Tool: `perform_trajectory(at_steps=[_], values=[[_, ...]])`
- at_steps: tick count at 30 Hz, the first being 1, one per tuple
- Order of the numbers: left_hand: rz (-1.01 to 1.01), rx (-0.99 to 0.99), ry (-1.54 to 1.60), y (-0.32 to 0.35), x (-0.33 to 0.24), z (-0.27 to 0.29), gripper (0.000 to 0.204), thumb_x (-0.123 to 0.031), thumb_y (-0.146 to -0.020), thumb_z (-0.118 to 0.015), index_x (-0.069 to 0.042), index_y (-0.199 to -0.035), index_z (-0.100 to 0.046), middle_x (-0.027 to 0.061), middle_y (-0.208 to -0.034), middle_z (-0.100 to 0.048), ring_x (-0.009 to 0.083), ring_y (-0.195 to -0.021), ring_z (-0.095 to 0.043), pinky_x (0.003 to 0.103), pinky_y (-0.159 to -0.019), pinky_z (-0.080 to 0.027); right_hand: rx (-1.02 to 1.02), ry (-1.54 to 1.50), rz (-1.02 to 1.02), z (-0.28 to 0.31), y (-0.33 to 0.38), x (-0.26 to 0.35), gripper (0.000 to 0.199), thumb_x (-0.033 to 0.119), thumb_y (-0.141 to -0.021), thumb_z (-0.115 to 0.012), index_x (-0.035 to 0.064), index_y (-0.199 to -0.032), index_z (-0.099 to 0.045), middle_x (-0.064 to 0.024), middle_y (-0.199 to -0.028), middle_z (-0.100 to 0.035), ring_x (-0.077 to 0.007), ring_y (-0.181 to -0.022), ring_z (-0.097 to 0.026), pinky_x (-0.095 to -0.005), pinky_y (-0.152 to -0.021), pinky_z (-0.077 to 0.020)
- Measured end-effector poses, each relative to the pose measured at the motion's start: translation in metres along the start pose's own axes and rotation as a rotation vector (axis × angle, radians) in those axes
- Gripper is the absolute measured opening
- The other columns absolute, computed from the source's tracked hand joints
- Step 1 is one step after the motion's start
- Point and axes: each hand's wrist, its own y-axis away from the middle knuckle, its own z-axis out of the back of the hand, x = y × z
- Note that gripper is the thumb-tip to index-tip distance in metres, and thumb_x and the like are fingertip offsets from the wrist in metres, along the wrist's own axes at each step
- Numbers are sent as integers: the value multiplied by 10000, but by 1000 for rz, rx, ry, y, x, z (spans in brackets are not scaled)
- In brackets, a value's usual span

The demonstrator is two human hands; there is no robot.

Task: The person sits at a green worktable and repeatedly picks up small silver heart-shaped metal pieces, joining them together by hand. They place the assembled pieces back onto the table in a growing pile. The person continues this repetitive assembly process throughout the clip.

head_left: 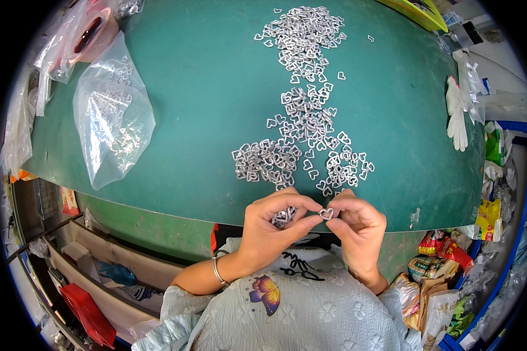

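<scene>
A small silver heart-shaped ring [326, 214] is pinched between both hands at the table's near edge. My left hand [278, 219] closes thumb and forefinger on its left side, while several more metal hearts [283, 217] sit in the curl of that palm. From the other side, my right hand [357, 231] grips the same heart between thumb and fingertips. Just beyond my hands lie loose piles of matching hearts: one at the left [266, 161], another at the right [348, 167]. They join a trail [306, 114] running up to a far heap [307, 29].
The green table [205, 93] carries a clear plastic bag [114, 117] with hearts inside, left. A pink basket [96, 38] stands at the far left, a white glove [455, 114] on the right edge. A yellow tray [418, 11] is at far right; colourful packages [433, 263] crowd below right.
</scene>
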Motion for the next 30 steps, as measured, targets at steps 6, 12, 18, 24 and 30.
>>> perform_trajectory(at_steps=[6,12,18,24,30], values=[[-6,1,7,0,-1,0,150,71,-688,-672,21,-824,-634,4,-661,-490,63,-618,-415,202,-549,-327,-4,33,27,0,0,1,270,-125,-703,-641,-49,-959,-609,-94,-848,-604,-158,-787,-523,-267,-709,-417],[0,2,9,0,-2,-2,139,65,-689,-675,21,-812,-631,5,-664,-497,62,-615,-415,202,-550,-326,19,53,63,1,-1,2,255,-106,-705,-644,-50,-952,-611,-104,-850,-615,-177,-800,-527,-284,-711,-412],[8,3,10,1,-3,-3,123,62,-690,-676,20,-795,-627,4,-663,-492,59,-611,-407,201,-547,-316,27,46,77,3,0,0,238,-93,-719,-640,-50,-952,-611,-109,-866,-614,-182,-813,-523,-289,-717,-408],[16,2,28,1,-4,-4,121,64,-691,-674,20,-794,-627,2,-667,-487,59,-610,-405,201,-548,-314,32,6,73,3,0,-1,234,-95,-730,-632,-50,-958,-608,-110,-877,-608,-182,-814,-522,-289,-723,-411],[5,7,2,3,-5,-5,147,54,-705,-661,15,-846,-643,8,-666,-501,61,-615,-431,206,-562,-346,26,93,165,2,0,0,250,-92,-694,-653,-44,-937,-619,-98,-860,-591,-181,-792,-515,-282,-705,-410]])
